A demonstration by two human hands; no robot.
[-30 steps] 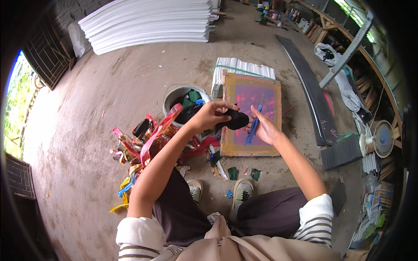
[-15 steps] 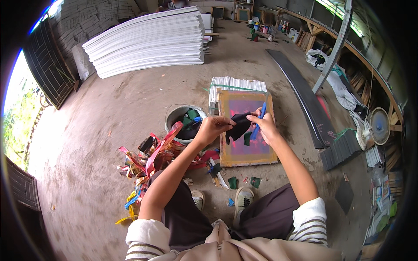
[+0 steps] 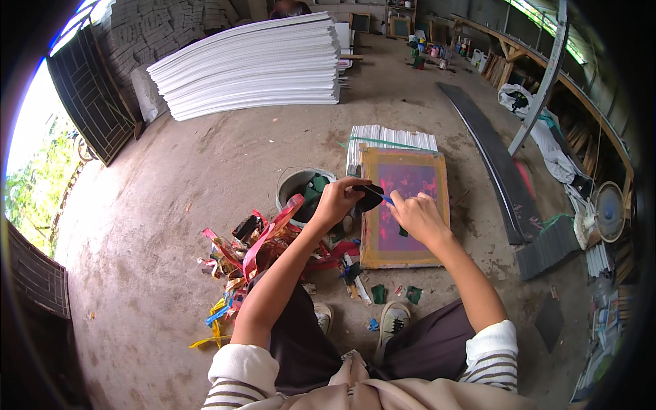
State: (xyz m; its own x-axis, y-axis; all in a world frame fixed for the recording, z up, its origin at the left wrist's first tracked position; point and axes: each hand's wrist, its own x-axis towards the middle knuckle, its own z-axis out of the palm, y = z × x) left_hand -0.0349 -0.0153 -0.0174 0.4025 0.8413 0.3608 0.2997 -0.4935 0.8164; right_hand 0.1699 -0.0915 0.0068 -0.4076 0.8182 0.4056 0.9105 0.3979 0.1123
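My left hand (image 3: pixel 336 203) pinches a small piece of black fabric (image 3: pixel 367 200) in front of my knees. Closed around a blue cutter knife (image 3: pixel 387 199), my right hand (image 3: pixel 419 217) is just right of it. Most of the knife is hidden by my fingers; its front end lies against the fabric. Beneath both hands is a wooden-framed printing screen (image 3: pixel 369 256) with purple mesh and pink stains. A bucket (image 3: pixel 288 183) with green and dark scraps stands left of the screen. A heap of red, gold and dark ribbon-like strips (image 3: pixel 256 256) lies beside my left forearm.
Behind the screen lies a strapped bundle of white sheets (image 3: pixel 393 139). A tall stack of white sheets (image 3: pixel 253 68) stands farther back, with a person (image 3: pixel 292 8) behind it. Long dark boards (image 3: pixel 488 160) and a fan (image 3: pixel 607 212) are at right. Green scraps (image 3: pixel 413 294) lie near my shoes.
My right hand has turned over and brought the blue knife down against the black fabric. The fabric is now bunched closer to my left fingers. The whole view has shifted slightly.
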